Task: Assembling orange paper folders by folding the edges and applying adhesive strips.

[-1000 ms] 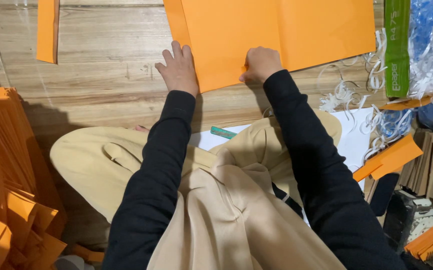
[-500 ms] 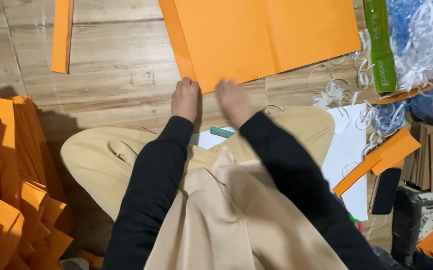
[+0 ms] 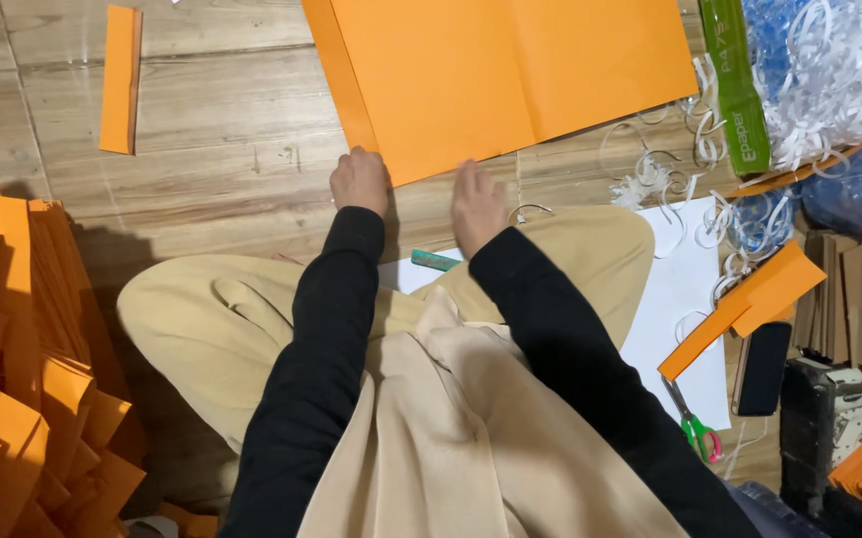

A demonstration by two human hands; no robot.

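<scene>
Both hands (image 3: 359, 179) (image 3: 478, 204) flat, touching orange paper (image 3: 510, 75) edge.

A large orange folded paper sheet (image 3: 510, 75) lies on the wooden plank floor (image 3: 212, 159), ahead of the seated person's knees. The left hand (image 3: 359, 181) touches the sheet's near left corner; the right hand (image 3: 478, 199) rests at its near edge, just beside. A narrow orange paper strip (image 3: 120, 80) lies well left of the sheet. A stack of folded orange papers (image 3: 22, 369) sits along the floor's left edge. A white paper sheet (image 3: 685, 299) lies right of the knees, with green-handled scissors (image 3: 692, 423) at its near edge and a dark flat phone (image 3: 764, 367) just right of it.
</scene>
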